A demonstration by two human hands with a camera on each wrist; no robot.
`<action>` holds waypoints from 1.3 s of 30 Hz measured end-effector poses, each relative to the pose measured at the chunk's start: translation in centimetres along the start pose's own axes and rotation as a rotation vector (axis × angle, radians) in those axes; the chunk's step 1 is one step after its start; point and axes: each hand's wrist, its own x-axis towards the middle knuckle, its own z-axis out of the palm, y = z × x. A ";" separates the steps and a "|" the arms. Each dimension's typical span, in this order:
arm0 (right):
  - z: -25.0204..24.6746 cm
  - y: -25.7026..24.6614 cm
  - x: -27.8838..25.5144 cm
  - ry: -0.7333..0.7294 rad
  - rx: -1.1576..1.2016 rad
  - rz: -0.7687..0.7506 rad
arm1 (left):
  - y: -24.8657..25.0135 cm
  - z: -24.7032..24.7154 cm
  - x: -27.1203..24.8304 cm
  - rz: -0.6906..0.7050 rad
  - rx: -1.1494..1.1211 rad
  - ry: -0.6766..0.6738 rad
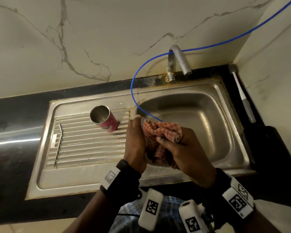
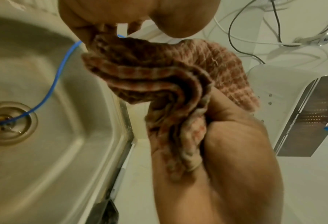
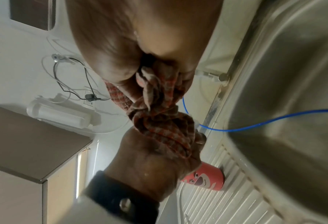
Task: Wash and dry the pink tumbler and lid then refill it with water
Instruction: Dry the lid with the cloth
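Observation:
The pink tumbler stands upright and open-topped on the ribbed drainboard, with no lid on it; its cartoon print shows in the right wrist view. Just right of it, over the basin's left edge, both hands hold a bunched red-checked cloth. My left hand holds one end with its palm against the cloth. My right hand grips the other end, fingers curled round it. Whether anything is wrapped inside the cloth is hidden. No lid is visible.
A bent metal straw lies at the drainboard's left. A grey faucet stands behind the steel basin. A blue tube runs over the faucet into the drain. A long brush lies on the dark counter at the right.

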 end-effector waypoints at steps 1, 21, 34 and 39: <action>0.4 -0.1 0.5 0.005 -0.007 -0.013 | -0.4 -0.5 0.3 0.018 0.044 -0.017; 3.3 8.3 6.1 0.177 0.441 0.492 | -6.8 -15.6 10.0 0.464 1.177 -0.040; 4.0 9.8 5.6 0.176 0.460 0.567 | -7.8 -16.8 11.7 0.451 1.204 -0.068; 4.0 9.7 5.6 0.180 0.478 0.583 | -7.9 -16.6 11.7 0.444 1.260 -0.062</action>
